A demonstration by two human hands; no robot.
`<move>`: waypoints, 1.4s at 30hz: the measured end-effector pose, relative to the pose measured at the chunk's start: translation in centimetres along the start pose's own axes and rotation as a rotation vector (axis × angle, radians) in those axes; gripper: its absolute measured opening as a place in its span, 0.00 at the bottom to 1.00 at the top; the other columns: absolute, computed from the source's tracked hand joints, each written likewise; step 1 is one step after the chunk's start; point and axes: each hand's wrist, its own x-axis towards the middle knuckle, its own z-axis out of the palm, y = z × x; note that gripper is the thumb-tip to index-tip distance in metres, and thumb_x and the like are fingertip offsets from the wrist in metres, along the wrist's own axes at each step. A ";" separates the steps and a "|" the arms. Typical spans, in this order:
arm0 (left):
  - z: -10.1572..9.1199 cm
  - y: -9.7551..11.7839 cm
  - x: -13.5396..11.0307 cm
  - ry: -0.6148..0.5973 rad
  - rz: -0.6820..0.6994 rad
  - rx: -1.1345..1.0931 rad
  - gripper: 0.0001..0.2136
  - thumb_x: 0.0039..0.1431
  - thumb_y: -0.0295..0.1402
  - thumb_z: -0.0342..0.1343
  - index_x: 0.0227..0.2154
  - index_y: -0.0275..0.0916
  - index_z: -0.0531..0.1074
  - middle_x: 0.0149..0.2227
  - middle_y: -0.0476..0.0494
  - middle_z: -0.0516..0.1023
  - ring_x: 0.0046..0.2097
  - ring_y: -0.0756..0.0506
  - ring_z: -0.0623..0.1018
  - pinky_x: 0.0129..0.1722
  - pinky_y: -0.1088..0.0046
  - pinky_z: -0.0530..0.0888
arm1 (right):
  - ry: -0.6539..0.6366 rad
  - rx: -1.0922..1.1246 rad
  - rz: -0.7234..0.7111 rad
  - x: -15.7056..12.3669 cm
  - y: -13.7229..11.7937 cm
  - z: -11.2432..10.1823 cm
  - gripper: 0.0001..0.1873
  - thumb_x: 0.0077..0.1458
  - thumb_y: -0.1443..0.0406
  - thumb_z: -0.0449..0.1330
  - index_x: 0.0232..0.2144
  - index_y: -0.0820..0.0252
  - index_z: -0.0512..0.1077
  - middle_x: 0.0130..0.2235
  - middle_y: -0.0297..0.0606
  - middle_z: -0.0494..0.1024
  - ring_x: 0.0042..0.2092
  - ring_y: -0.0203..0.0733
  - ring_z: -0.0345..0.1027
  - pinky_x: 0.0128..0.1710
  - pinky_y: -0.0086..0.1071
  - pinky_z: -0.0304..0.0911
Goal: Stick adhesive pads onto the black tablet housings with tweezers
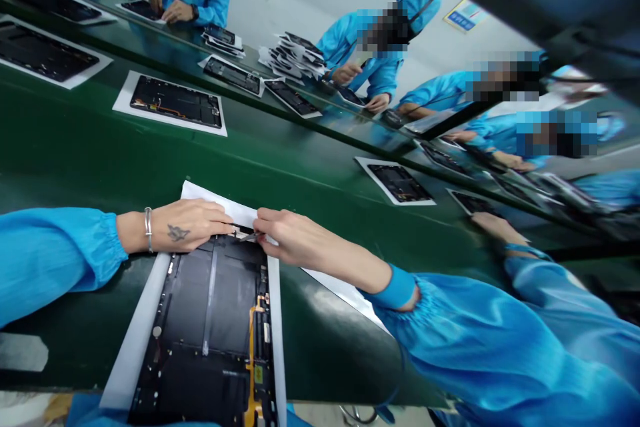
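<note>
My left hand [193,225] and my right hand [293,240] meet at the top edge of an opened tablet [205,327], whose black inner back lies face up. Between their fingertips is a small thin strip [245,233] with a silvery end, too small to identify exactly. Both hands appear to pinch it. A gold flex cable [254,353] runs down the tablet's right side. Beneath the tablet lies a white sheet [217,205], which shows beyond it under my hands.
A green conveyor belt [150,167] carries several more tablets on white sheets, including one [176,101] ahead. Co-workers in blue smocks [360,60] sit across a raised rail [240,90], beside a stack of papers [293,57]. Another person's hand [495,228] rests at right.
</note>
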 end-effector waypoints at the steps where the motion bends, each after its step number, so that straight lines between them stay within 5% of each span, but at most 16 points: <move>1: 0.0 0.0 0.0 -0.004 -0.005 0.002 0.20 0.63 0.20 0.46 0.54 0.35 0.74 0.55 0.37 0.77 0.57 0.41 0.75 0.58 0.63 0.71 | 0.023 0.045 -0.001 -0.5 0.3 0.2 0.09 0.58 0.74 0.53 0.33 0.61 0.71 0.35 0.40 0.71 0.29 0.38 0.62 0.29 0.33 0.55; 8: 0.3 -0.2 0.1 0.043 0.023 0.001 0.18 0.63 0.21 0.48 0.52 0.34 0.75 0.54 0.36 0.78 0.57 0.40 0.75 0.59 0.61 0.71 | 0.471 0.422 -0.059 -4.3 0.1 5.0 0.19 0.64 0.72 0.49 0.52 0.55 0.73 0.44 0.45 0.73 0.45 0.46 0.70 0.43 0.41 0.70; 16: 0.3 -0.5 0.1 0.037 0.022 -0.036 0.17 0.63 0.21 0.47 0.51 0.35 0.75 0.53 0.37 0.78 0.56 0.41 0.75 0.59 0.63 0.69 | 0.495 0.450 -0.039 -2.7 -0.7 5.4 0.15 0.66 0.66 0.53 0.51 0.53 0.76 0.43 0.45 0.71 0.46 0.49 0.66 0.46 0.45 0.66; 23: 0.4 -1.4 1.2 0.031 -0.147 -0.070 0.10 0.68 0.25 0.45 0.42 0.36 0.73 0.40 0.41 0.78 0.42 0.44 0.74 0.43 0.69 0.71 | 0.537 0.535 0.031 -0.6 -1.1 5.1 0.10 0.66 0.66 0.53 0.40 0.57 0.76 0.40 0.44 0.73 0.44 0.48 0.66 0.45 0.44 0.65; 27: 0.0 -1.8 1.2 0.035 -0.230 0.013 0.13 0.67 0.31 0.53 0.53 0.36 0.67 0.54 0.37 0.72 0.54 0.40 0.69 0.49 0.65 0.69 | 0.535 0.542 0.060 -0.1 -1.2 5.0 0.10 0.67 0.65 0.51 0.39 0.58 0.73 0.41 0.44 0.73 0.44 0.49 0.66 0.46 0.44 0.65; 30: -0.3 -2.0 1.4 -0.056 -0.325 0.118 0.17 0.67 0.36 0.55 0.55 0.34 0.65 0.54 0.34 0.70 0.52 0.38 0.70 0.45 0.64 0.70 | 0.494 0.521 0.020 0.6 -1.4 4.8 0.10 0.67 0.66 0.51 0.38 0.58 0.72 0.41 0.44 0.73 0.44 0.48 0.66 0.47 0.45 0.65; 33: 0.1 -2.2 1.7 -0.166 -0.327 0.194 0.08 0.69 0.35 0.51 0.43 0.34 0.68 0.43 0.37 0.73 0.42 0.40 0.72 0.38 0.66 0.69 | 0.512 0.522 -0.015 0.6 -1.4 4.5 0.10 0.66 0.66 0.52 0.40 0.58 0.73 0.40 0.44 0.74 0.43 0.48 0.67 0.46 0.44 0.66; 37: -0.4 -3.7 1.6 -0.101 -0.216 0.115 0.06 0.70 0.31 0.45 0.35 0.39 0.64 0.36 0.42 0.73 0.37 0.42 0.72 0.36 0.70 0.68 | 0.835 0.493 0.026 -2.2 -0.5 4.0 0.10 0.66 0.67 0.53 0.41 0.56 0.75 0.41 0.43 0.73 0.45 0.47 0.68 0.44 0.42 0.66; 42: -5.7 -8.6 4.5 0.190 -0.646 -0.077 0.07 0.70 0.36 0.47 0.38 0.40 0.67 0.29 0.49 0.72 0.34 0.45 0.75 0.36 0.74 0.67 | 1.274 0.392 0.293 -7.2 1.7 5.1 0.09 0.64 0.64 0.55 0.37 0.52 0.76 0.37 0.39 0.72 0.39 0.44 0.69 0.37 0.37 0.66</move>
